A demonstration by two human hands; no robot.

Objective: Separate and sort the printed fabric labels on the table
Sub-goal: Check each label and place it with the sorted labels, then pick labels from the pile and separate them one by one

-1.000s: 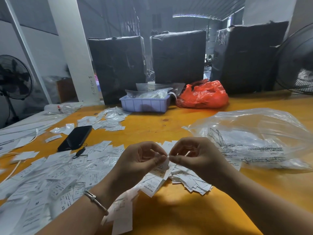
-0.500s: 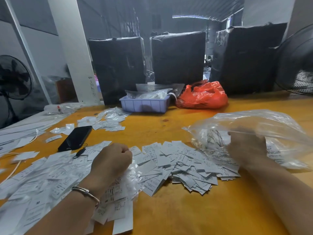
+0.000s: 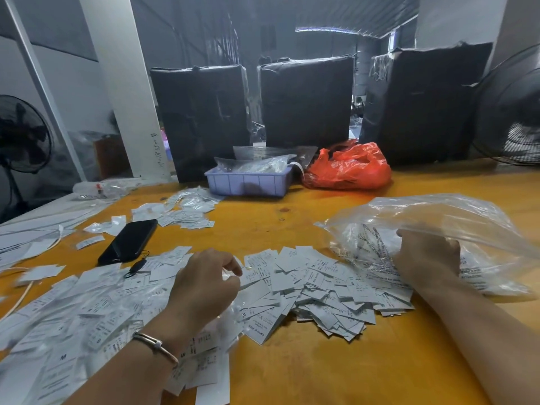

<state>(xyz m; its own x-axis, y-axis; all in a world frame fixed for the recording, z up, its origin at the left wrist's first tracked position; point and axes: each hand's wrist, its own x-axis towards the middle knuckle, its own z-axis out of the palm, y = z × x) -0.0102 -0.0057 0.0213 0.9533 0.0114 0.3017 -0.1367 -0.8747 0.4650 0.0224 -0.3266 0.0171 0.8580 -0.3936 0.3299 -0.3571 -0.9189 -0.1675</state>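
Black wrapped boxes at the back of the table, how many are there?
3. The left black wrapped box stands behind the lilac plastic tray, the middle box beside it, and the right box behind the red plastic bag. More could be hidden behind them.

Single head view, looking forward-down, close over table (image 3: 321,375), toward far boxes (image 3: 306,100).

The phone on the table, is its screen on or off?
Off, as far as shows: the phone lies flat on the table beside the labels, face dark, with no lit display.
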